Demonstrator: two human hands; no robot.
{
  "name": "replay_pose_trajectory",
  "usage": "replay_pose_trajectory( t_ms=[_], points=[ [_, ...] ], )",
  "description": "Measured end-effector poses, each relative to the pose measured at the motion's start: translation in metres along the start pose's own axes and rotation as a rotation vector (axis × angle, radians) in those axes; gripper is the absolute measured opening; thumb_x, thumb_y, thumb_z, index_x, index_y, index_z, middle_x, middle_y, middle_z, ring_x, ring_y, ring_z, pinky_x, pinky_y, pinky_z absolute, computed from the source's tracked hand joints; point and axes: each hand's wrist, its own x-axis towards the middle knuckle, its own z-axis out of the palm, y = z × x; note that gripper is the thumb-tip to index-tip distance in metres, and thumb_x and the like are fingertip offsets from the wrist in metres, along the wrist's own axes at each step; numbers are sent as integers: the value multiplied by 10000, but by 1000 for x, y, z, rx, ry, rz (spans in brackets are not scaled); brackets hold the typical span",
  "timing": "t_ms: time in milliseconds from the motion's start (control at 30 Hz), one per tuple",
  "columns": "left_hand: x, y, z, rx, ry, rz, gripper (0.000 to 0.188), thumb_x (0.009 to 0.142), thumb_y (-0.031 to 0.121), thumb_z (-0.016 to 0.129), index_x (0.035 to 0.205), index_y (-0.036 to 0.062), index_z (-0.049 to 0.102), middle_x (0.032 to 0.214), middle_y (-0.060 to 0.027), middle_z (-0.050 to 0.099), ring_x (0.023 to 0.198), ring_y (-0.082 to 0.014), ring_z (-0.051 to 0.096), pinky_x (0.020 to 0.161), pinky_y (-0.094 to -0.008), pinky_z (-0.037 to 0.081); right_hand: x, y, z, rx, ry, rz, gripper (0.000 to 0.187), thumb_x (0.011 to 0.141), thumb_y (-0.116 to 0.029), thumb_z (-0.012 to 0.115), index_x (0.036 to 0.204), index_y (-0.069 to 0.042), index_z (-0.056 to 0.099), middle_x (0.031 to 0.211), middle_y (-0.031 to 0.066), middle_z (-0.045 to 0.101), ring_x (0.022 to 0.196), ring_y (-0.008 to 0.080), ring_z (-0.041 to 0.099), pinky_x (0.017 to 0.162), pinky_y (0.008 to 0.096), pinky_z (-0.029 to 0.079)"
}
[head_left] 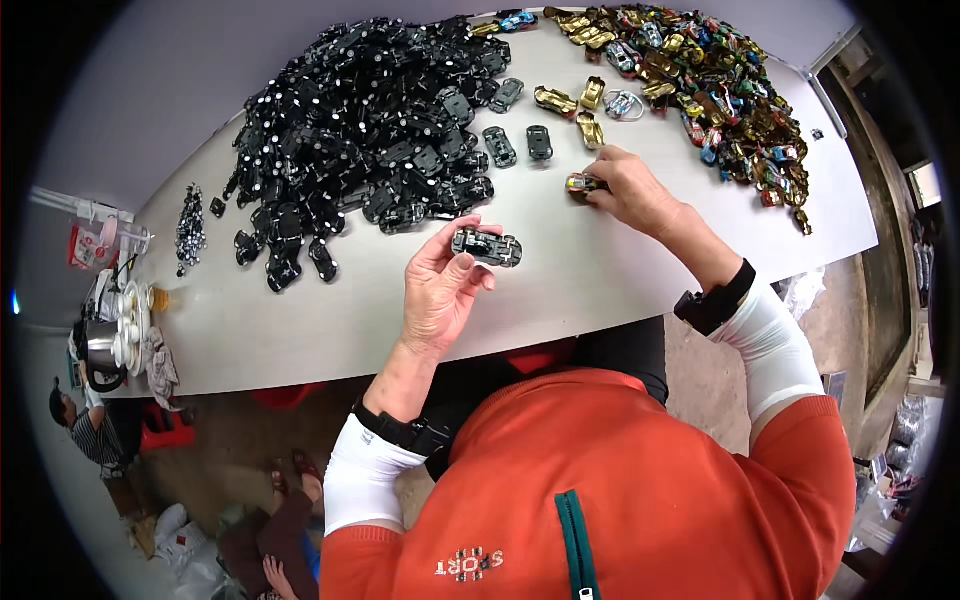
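Note:
My left hand [437, 295] is raised above the near part of the table, its thumb and fingers closed on a black toy car chassis [490, 248] with wheels. Farther right, my right hand [637, 192] is lowered at the tabletop, gripping a small toy car body [580, 184] with dark and coloured parts; my fingers cover much of it. Just beyond that hand lie a gold car body [590, 131] and a few more shells. Two loose black chassis, one of them upright on the table [539, 143], rest between my hands and the heaps.
A large heap of black chassis [370, 120] covers the far left of the white table [330, 350]. Gold and multicoloured car bodies [700, 90] are piled at the far right. Small shiny parts [190, 230] lie at the left. A kettle [102, 350] stands by the left edge; other people sit beyond.

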Motion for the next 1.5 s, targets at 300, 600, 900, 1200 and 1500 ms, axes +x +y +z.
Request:
replay_pose_trajectory(
  t_ms=[300, 600, 900, 1200, 1500],
  points=[
    [0, 10, 4, 131, 27, 131, 404, 824, 142, 622, 1164, -30, 487, 1060, -195, 583, 843, -178, 602, 687, -261, 515, -6, -114, -14, 1012, -2, 205, 162, 807, -29, 612, 947, 46, 582, 756, 46, 597, 648, 82, 568, 595, 223, 479],
    [-1, 10, 9, 177, 10, 157, 380, 808, 123, 638, 1138, -27, 523, 1018, -146, 606, 854, -181, 603, 704, -295, 527, -8, -120, -1, 822, 52, 88, 222, 752, 29, 653, 961, 43, 579, 752, 48, 569, 659, 98, 583, 562, 232, 485],
    [-3, 14, 19, 265, -11, 198, 392, 744, 49, 691, 1103, -31, 555, 984, -109, 614, 843, -152, 598, 692, -269, 540, -6, -134, -3, 711, 137, -46, 331, 718, 54, 658, 1035, 17, 571, 782, 91, 584, 653, 143, 605, 576, 254, 509],
    [-8, 18, 28, 260, 20, 283, 400, 740, 23, 692, 1108, -40, 548, 970, -85, 615, 862, -142, 601, 747, -256, 534, -2, -140, -11, 407, 146, -253, 470, 676, -13, 713, 1121, -60, 571, 747, 111, 571, 636, 250, 573, 545, 328, 464],
    [-8, 16, 31, 347, -4, 270, 386, 736, 19, 698, 1092, -32, 561, 950, -58, 605, 861, -126, 599, 757, -239, 526, -6, -154, -31, 260, -2, -237, 450, 730, 2, 654, 1161, -33, 531, 811, 157, 553, 665, 292, 581, 561, 347, 482]
  ],
)
